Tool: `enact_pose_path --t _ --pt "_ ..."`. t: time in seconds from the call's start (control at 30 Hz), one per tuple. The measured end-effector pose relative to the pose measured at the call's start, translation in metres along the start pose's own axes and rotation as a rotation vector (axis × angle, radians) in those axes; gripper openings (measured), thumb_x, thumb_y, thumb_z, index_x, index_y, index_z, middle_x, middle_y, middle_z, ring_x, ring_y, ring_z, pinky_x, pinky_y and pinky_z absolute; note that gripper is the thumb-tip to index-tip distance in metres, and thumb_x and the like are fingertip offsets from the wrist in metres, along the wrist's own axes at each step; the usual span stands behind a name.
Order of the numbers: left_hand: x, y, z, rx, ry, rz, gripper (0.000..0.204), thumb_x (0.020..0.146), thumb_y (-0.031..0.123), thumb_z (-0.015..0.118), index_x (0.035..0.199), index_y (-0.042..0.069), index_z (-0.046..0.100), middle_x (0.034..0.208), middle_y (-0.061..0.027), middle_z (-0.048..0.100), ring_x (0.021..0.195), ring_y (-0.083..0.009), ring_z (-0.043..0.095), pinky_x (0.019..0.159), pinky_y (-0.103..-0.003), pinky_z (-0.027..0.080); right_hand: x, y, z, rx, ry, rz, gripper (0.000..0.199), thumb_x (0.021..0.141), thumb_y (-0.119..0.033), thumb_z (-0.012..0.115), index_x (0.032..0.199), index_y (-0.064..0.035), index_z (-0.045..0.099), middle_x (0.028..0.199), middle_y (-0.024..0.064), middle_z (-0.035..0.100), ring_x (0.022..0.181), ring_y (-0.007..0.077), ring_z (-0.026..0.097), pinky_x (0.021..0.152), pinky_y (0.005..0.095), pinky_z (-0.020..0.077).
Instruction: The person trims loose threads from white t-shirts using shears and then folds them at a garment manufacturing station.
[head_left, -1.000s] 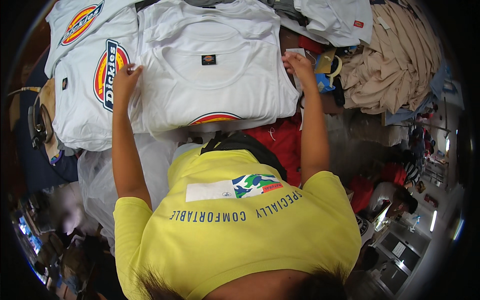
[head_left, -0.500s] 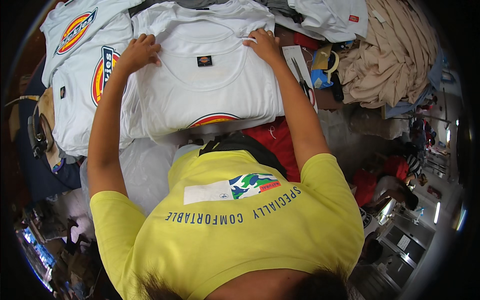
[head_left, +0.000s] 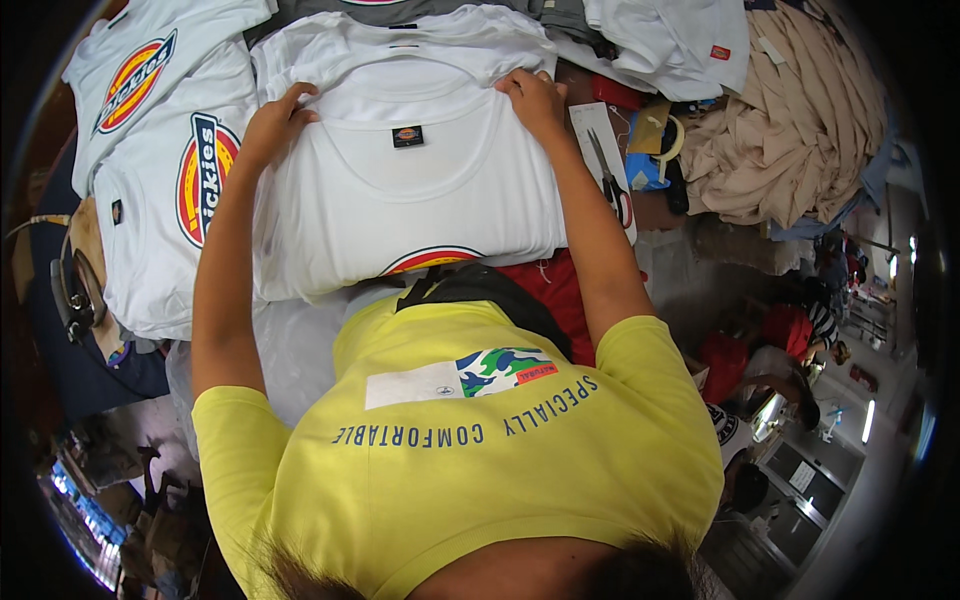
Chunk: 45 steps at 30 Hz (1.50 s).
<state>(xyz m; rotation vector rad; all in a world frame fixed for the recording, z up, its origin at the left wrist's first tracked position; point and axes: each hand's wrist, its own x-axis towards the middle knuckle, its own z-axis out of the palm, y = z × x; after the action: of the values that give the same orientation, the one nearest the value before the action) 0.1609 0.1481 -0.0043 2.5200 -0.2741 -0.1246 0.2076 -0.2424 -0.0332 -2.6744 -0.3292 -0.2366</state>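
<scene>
A white T-shirt [head_left: 420, 215] with a scooped neckline and a small dark neck label lies on a stack of white shirts in front of me. Part of a red and yellow print shows at its near edge. My left hand [head_left: 278, 124] is closed on the fabric at the shirt's left shoulder, thumb and fingers pinching it. At the right shoulder, my right hand [head_left: 537, 101] grips the cloth with bent fingers. The fabric between both hands lies fairly flat. Behind it, more white shirts [head_left: 440, 42] overlap, their necklines visible.
Printed white shirts [head_left: 150, 240] lie at the left, near a dark corded tool [head_left: 78, 295] resembling an iron. To the right are scissors [head_left: 606, 172] on white card, a tape roll [head_left: 670, 142] and a beige fabric heap [head_left: 785, 120]. People [head_left: 775, 375] are farther right.
The view has shifted slightly, so the shirts sit lower in the picture. My left fingers look drawn closer together at the shoulder; my right hand has moved slightly outward.
</scene>
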Motion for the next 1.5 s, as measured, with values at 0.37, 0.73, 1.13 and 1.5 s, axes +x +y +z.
enact_pose_path --t 0.37,0.73,1.13,1.5 --pt "-0.01 -0.017 0.01 -0.053 0.149 0.037 0.027 0.084 0.024 0.058 0.104 0.007 0.054 0.09 -0.0136 0.065 0.083 -0.0301 0.062 0.071 -0.032 0.047 -0.004 -0.004 0.019 -0.356 0.233 -0.193 0.025 0.081 -0.036 0.056 0.075 -0.0116 0.058 0.077 0.0015 0.063 0.079 0.0227 0.056 0.073 0.041 0.0341" --pt "-0.068 0.023 0.01 0.249 0.637 0.035 0.03 0.08 0.022 0.063 0.105 0.006 0.056 0.099 -0.0117 0.057 0.093 -0.0284 0.053 0.079 -0.037 0.043 -0.026 -0.007 -0.027 0.033 0.261 -0.254 0.027 0.079 -0.033 0.062 0.089 -0.008 0.062 0.084 0.0074 0.06 0.084 0.0266 0.055 0.079 0.0402 0.0385" --pt "-0.317 0.023 0.122 -0.752 0.342 -0.592 0.045 0.082 0.008 0.058 0.124 0.006 0.042 0.126 -0.0076 0.045 0.114 -0.0199 0.041 0.095 -0.032 0.034 -0.297 0.046 -0.058 0.657 -0.28 0.464 0.03 0.081 -0.017 0.064 0.105 -0.0002 0.058 0.089 0.0051 0.06 0.074 0.0108 0.055 0.066 0.0229 0.0448" --pt "-0.307 -0.007 0.121 -0.993 0.101 -0.573 0.039 0.081 0.012 0.062 0.116 0.006 0.045 0.115 -0.0057 0.05 0.106 -0.017 0.046 0.092 -0.031 0.035 -0.268 0.041 -0.041 0.794 -0.613 0.414 0.046 0.073 -0.02 0.073 0.111 -0.0022 0.056 0.108 0.0065 0.058 0.094 0.0144 0.054 0.082 0.0286 0.0432"
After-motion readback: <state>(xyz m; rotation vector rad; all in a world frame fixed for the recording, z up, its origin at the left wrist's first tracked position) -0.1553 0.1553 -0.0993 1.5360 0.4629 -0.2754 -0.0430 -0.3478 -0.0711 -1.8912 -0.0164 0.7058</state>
